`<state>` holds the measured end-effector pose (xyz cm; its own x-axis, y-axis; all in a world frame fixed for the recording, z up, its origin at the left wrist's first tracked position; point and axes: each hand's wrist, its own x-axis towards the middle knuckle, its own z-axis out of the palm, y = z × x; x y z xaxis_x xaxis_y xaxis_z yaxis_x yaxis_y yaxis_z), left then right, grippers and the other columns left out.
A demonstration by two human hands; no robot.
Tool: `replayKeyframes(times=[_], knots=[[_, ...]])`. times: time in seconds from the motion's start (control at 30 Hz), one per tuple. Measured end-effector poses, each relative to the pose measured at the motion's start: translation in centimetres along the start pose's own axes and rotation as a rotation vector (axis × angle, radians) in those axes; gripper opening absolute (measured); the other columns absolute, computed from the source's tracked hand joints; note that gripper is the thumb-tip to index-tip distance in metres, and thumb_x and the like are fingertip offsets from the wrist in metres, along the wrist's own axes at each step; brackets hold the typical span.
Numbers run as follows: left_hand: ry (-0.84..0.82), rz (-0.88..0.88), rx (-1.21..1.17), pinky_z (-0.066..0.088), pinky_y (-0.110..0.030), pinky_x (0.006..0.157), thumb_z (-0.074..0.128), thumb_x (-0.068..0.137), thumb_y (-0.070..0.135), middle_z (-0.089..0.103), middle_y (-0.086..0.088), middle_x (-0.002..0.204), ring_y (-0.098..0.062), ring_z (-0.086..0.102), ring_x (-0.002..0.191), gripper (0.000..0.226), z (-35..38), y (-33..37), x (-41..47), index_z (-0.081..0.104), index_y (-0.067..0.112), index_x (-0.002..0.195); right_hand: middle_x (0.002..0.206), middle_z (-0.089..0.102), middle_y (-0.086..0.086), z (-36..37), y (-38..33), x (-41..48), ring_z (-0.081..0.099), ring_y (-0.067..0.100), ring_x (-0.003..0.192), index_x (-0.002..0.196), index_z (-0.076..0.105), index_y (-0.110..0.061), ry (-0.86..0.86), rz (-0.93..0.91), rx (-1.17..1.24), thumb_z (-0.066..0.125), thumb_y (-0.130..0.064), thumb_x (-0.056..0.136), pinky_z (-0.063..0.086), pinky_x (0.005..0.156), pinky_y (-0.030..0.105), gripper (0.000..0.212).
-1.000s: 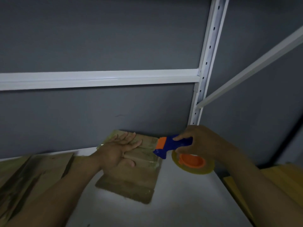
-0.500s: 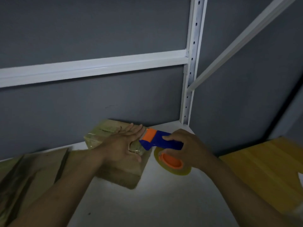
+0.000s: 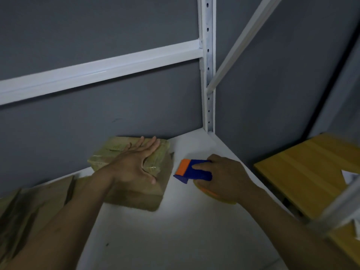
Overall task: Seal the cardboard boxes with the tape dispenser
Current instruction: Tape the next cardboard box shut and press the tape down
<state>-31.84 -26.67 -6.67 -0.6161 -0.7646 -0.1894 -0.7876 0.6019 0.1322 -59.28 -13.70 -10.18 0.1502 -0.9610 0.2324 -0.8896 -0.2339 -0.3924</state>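
White shelf [image 3: 175, 230], tape dispenser [image 3: 191, 173] in right fingers [image 3: 203, 167], beside box [image 3: 136, 199]

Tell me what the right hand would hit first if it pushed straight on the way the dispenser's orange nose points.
Probably the cardboard box, under the flat left hand. The right hand holds the tape dispenser, which points left at the box's side across a strip of white shelf; depth is unclear.

L hand [image 3: 134, 166] on box [image 3: 136, 193]; dispenser [image 3: 191, 170] just R, apart.

Left hand [image 3: 134, 166] flat; right hand [image 3: 227, 178] (apparently) clenched.
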Motion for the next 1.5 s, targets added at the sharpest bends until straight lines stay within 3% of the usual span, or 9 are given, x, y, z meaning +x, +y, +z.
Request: replayKeyframes(times=[0.3,0.47,0.57,0.7,0.83,0.97,1.13,1.3,1.5], knots=[[0.051,-0.076,0.009,-0.003,-0.045,0.120,0.070,0.072,0.065,-0.025,0.023,0.151,-0.011,-0.021,0.145,0.118,0.6,1.8,-0.5,-0.023,0.043,0.142,0.115,0.058,0.000,1.0,-2.1,2.4,0.058,0.019,0.098,0.121,0.060,-0.027,0.020,0.266,-0.073,0.052,-0.047,0.091,0.045,0.083,0.027,0.037],[0.143,-0.225,-0.005,0.001,-0.046,0.120,0.065,0.074,0.068,-0.017,0.015,0.158,-0.019,-0.014,0.148,0.118,1.2,2.8,-1.0,-0.015,0.030,0.152,0.102,0.067,-0.011,-1.2,0.5,2.2,0.063,0.009,0.089,0.104,0.066,-0.038,0.026,0.534,0.588,0.068,-0.042,0.082,0.051,0.079,0.026,0.022],[0.233,-0.267,-0.038,0.006,-0.045,0.120,0.066,0.075,0.066,-0.006,0.008,0.162,-0.023,-0.006,0.150,0.118,1.5,3.5,-1.0,-0.009,0.023,0.154,0.091,0.072,0.003,-0.9,1.7,0.9,0.065,0.011,0.074,0.097,0.069,-0.019,0.075,0.674,1.059,0.068,-0.030,0.086,0.052,0.060,0.021,0.015],[0.197,-0.241,-0.031,0.010,-0.042,0.120,0.064,0.067,0.074,0.002,0.006,0.163,-0.023,0.002,0.150,0.120,1.0,3.3,-0.8,0.001,0.023,0.155,0.102,0.070,0.011,1.0,3.3,0.9,0.066,0.022,0.090,0.100,0.067,-0.014,-0.022,0.751,1.017,0.061,-0.031,0.092,0.053,0.077,0.034,0.020],[0.124,-0.152,-0.039,0.008,-0.028,0.119,0.047,0.044,0.086,0.002,0.023,0.157,-0.014,0.004,0.148,0.130,-0.3,1.5,-1.2,0.006,0.032,0.154,0.101,0.069,-0.001,2.0,2.7,2.5,0.062,0.019,0.091,0.099,0.069,-0.022,0.090,0.593,0.300,0.050,-0.032,0.095,0.049,0.082,0.033,0.021],[0.182,-0.107,-0.072,0.007,-0.023,0.116,0.048,0.045,0.087,-0.005,0.033,0.150,-0.010,0.003,0.145,0.125,0.3,0.7,-1.7,0.003,0.040,0.152,0.111,0.059,-0.006,3.3,-1.8,4.6,0.055,0.009,0.097,0.124,0.058,-0.025,0.070,0.380,0.633,0.056,-0.015,0.094,0.044,0.077,0.018,0.032],[0.238,-0.101,0.002,0.000,-0.022,0.115,0.041,0.049,0.090,-0.006,0.024,0.157,-0.009,-0.002,0.147,0.126,1.1,0.7,-1.7,0.001,0.034,0.154,0.133,0.050,0.003,6.7,-4.8,7.5,0.053,0.020,0.115,0.145,0.035,-0.021,-0.006,0.313,0.584,0.059,-0.032,0.093,0.046,0.094,0.030,0.058],[0.256,-0.093,0.028,-0.003,-0.019,0.113,0.037,0.051,0.090,-0.010,0.026,0.156,-0.007,-0.005,0.146,0.123,1.0,0.6,-1.6,-0.003,0.036,0.154,0.084,0.062,0.003,8.2,-4.7,8.5,0.058,0.019,0.076,0.095,0.062,-0.014,0.354,0.301,0.323,0.046,-0.025,0.100,0.037,0.061,0.025,0.020],[0.256,-0.082,0.076,-0.004,-0.019,0.112,0.031,0.053,0.091,-0.018,0.027,0.152,0.000,-0.011,0.142,0.119,1.0,0.5,-1.6,-0.010,0.037,0.152,0.079,0.065,0.011,8.0,-5.8,8.5,0.061,0.028,0.059,0.127,0.049,-0.031,0.311,0.440,1.170,0.050,-0.018,0.099,0.054,0.053,0.034,0.031]])
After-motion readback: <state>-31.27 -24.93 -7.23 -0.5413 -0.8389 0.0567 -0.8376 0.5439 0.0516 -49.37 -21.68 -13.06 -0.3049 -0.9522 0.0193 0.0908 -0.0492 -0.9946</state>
